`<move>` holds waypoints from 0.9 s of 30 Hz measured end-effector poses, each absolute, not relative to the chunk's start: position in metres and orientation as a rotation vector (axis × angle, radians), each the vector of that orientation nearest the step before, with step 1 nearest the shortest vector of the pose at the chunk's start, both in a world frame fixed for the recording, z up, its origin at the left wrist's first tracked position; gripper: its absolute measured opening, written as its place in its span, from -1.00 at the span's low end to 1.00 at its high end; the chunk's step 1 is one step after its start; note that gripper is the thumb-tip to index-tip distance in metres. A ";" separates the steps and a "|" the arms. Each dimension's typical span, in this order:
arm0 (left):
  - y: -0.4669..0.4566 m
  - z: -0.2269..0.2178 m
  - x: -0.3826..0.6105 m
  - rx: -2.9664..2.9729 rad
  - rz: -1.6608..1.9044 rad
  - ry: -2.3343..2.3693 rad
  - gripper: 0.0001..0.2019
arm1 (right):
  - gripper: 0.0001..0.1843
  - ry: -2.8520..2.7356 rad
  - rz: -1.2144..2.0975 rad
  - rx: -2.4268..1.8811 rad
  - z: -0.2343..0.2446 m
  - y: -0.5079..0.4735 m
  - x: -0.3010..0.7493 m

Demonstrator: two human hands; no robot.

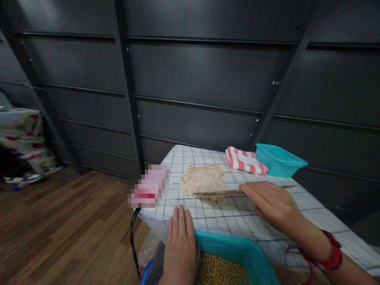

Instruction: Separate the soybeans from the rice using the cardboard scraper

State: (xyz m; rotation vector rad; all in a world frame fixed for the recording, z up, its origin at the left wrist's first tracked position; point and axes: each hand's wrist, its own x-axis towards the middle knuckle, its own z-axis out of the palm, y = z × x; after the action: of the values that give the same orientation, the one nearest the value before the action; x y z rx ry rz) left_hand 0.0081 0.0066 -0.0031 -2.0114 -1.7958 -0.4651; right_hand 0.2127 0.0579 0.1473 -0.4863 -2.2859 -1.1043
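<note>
My right hand (273, 200) is closed round a long, thin brown stick (215, 193), which lies nearly level above the tablecloth. The stick's left end is at the near edge of a pale, crumbly heap (206, 178) mixed with yellow kernels, too small to name surely. A few kernels are scattered on the near side of the stick. My left hand (179, 241), with a ring on one finger, is flat with fingers stretched out at the table's front edge. Beside it is a teal plastic tub (237, 242) holding many round, yellowish-green beans (221, 271).
A white checked cloth (204, 223) covers the table. At the back right are a folded pink-and-white striped cloth (246, 160) and a second teal tub (280, 160). A blurred-out pink item (151, 184) sits at the left edge, with a black cord (133, 237) hanging below. A dark panelled wall (196, 75) stands behind.
</note>
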 end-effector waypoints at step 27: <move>0.006 0.000 0.007 -2.037 -0.444 -1.796 -0.45 | -0.62 -2.377 -0.986 -0.562 0.149 0.030 0.213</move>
State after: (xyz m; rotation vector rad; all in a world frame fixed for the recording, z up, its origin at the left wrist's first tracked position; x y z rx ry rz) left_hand 0.0074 0.0063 0.0000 -2.0365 -1.7955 -0.4437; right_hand 0.2134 0.0302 0.1494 -0.5615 -2.3769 -0.9855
